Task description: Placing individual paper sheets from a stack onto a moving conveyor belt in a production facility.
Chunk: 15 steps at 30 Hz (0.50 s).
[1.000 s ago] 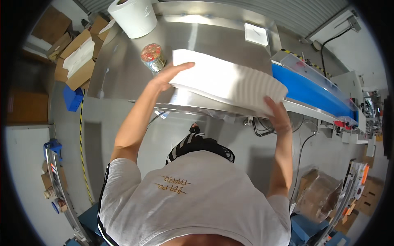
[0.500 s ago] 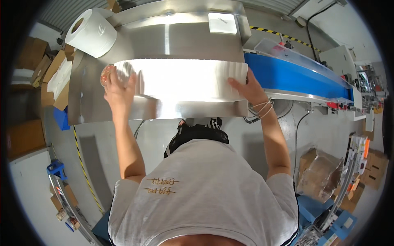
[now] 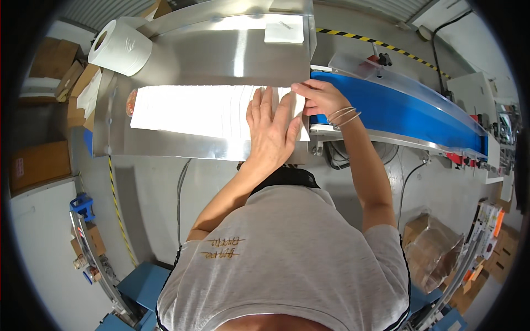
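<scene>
A long row of overlapping white sheets (image 3: 187, 110) lies along the steel table, bright with glare. My left hand (image 3: 271, 129) rests on the row near its right end, fingers stretched out and holding nothing. Beside it, my right hand (image 3: 323, 99) has its fingers closed on the end sheets, close to where the table meets the blue conveyor belt (image 3: 397, 105). At the row's left end sits a round reddish object (image 3: 131, 103), partly covered; its kind is unclear.
A large white roll (image 3: 124, 48) stands at the table's far left corner. A white square pad (image 3: 284, 29) lies at the back of the steel table (image 3: 193, 55). Left of the table is an opened cardboard box (image 3: 83, 99). A clear guard (image 3: 364, 69) runs along the belt's far side.
My left hand has left the row's left end and moved right onto its right part. My right hand shifted slightly left and up. The row now lies flatter and spread out.
</scene>
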### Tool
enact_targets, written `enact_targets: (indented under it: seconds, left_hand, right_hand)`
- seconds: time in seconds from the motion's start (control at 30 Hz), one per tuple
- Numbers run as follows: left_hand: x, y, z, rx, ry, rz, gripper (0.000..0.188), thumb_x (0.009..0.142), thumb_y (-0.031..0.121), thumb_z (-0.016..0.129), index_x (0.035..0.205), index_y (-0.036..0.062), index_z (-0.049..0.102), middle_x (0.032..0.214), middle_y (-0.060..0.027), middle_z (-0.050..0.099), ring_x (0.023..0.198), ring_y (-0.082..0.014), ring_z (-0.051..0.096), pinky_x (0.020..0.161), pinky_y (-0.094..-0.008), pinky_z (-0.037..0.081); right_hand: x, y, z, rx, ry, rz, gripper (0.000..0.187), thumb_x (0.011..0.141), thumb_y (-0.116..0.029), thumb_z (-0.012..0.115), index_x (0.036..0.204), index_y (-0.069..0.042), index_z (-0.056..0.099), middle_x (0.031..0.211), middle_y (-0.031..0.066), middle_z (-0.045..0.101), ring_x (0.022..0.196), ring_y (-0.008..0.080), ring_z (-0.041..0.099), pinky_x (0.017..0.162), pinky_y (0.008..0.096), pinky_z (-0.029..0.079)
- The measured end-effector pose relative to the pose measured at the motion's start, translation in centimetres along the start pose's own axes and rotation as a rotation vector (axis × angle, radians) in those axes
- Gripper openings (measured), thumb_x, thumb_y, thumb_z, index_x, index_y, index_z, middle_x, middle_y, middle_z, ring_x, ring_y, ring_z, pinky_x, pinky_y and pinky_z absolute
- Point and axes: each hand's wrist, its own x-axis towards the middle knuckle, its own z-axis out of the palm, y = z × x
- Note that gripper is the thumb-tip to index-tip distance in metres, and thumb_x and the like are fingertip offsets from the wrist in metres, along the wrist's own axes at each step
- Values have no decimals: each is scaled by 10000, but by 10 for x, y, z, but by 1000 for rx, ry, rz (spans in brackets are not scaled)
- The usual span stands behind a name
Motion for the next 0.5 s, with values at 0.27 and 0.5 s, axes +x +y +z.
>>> enact_targets:
  seconds: [0.27, 0.5]
  left_hand:
    - [1, 7, 7, 124, -39, 23, 371, 931, 280, 442, 1175, 26, 558, 1337, -268, 338, 1253, -451, 264, 1024, -519, 199]
    - [-2, 5, 5, 89, -30, -32, 380, 952, 292, 411, 1156, 21, 580, 1338, -266, 344, 1264, -444, 260, 1021, -512, 223]
  right_hand:
    - [11, 12, -13, 126, -133, 33, 458, 867, -343, 613, 1211, -57, 518, 1076, 38, 577, 891, 149, 587, 796, 313, 479]
    - [11, 8, -15, 129, -161, 56, 509, 881, -435, 556, 1216, -54, 512, 1109, 82, 579, 953, 188, 591, 833, 334, 477]
